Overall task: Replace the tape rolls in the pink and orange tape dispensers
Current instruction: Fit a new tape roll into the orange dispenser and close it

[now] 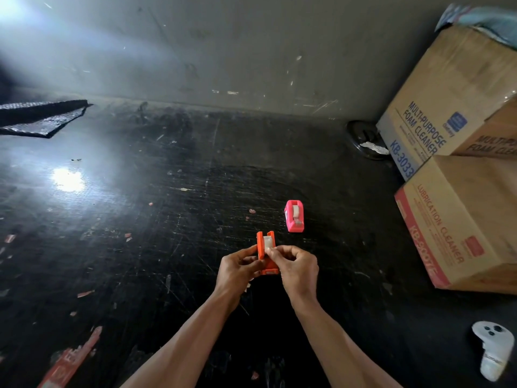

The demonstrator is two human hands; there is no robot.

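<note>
**Orange dispenser held in both hands**

The orange tape dispenser (pixel 264 252) is low in the middle of the frame, held up just above the black tabletop (pixel 167 205). A white tape roll (pixel 268 242) sits inside it. The left hand (pixel 237 268) has its grip closed around the left side of the dispenser. The right hand (pixel 298 266) has curled fingers, and its grip pinches the white tape roll at the top.

The pink tape dispenser (pixel 294 217) stands on the tabletop near the hands, a bit up and to the right. It has a second roll (pixel 297 212) inside.

Brown cardboard boxes (pixel 470 219) are stacked at the right edge. A white controller (pixel 493 351) lies in the lower right corner. A black mat (pixel 42 116) lies in the upper left. A grey wall (pixel 223 51) stands behind it all.
</note>
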